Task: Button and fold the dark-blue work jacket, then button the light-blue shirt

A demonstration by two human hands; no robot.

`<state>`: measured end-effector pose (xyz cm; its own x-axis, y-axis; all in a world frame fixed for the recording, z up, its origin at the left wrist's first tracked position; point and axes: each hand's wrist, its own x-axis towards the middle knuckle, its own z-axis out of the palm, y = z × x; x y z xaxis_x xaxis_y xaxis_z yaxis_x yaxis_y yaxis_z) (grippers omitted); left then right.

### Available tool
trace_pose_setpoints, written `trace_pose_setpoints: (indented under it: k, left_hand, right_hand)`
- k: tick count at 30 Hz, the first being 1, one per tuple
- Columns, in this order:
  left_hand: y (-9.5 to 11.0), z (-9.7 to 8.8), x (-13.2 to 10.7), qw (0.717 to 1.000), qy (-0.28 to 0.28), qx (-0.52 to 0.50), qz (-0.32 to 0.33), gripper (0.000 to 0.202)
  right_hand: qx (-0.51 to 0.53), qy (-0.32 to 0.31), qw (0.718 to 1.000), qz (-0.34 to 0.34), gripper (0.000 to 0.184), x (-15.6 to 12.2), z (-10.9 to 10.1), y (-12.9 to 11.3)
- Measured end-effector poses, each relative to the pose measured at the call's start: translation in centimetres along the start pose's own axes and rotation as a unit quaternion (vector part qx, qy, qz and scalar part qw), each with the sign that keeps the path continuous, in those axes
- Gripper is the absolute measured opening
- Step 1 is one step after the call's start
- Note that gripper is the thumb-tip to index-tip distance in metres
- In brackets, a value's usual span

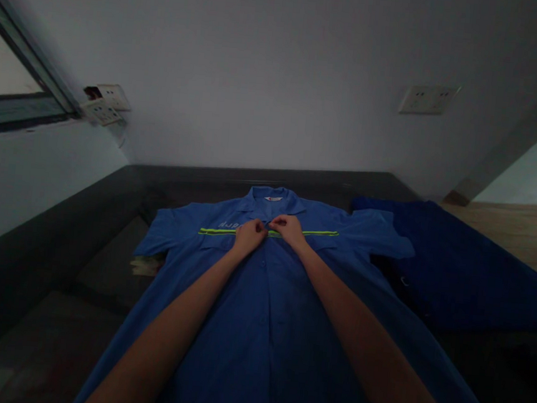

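A blue short-sleeved work shirt [263, 314] lies face up on a dark surface, collar away from me, with a bright yellow-green stripe [322, 234] across the chest. My left hand [249, 235] and my right hand [289, 228] meet at the shirt's front opening, right on the stripe. Both are closed in a pinch on the fabric edges there. What sits between the fingertips is too small to make out. Both forearms stretch out over the shirt's lower front.
A darker blue garment [455, 268] lies spread to the right of the shirt. The dark surface [103, 262] meets a pale wall behind. Wall sockets [102, 105] hang at the left and another socket plate [428, 98] at the upper right. A window frame [18, 104] is at far left.
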<state>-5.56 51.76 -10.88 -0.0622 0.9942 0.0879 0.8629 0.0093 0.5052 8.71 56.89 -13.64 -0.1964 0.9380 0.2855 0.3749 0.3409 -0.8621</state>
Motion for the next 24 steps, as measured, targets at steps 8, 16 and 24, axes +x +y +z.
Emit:
trace_pose_setpoints:
  k: [8, 16, 24]
  left_hand:
    - [-0.3, 0.0, 0.1, 1.000, 0.006, -0.018, 0.004, 0.020]
    - [-0.1, -0.2, 0.2, 1.000, -0.006, -0.028, -0.001, 0.023]
    - [-0.3, -0.1, 0.2, 1.000, -0.009, -0.023, 0.010, 0.018]
  right_hand:
    - [-0.005, 0.002, 1.000, -0.009, 0.002, -0.2, -0.2, -0.2]
    - [-0.014, 0.025, 1.000, 0.004, 0.004, 0.2, 0.6, 0.4]
    - [-0.013, 0.026, 1.000, 0.010, 0.004, 0.3, 0.8, 0.9]
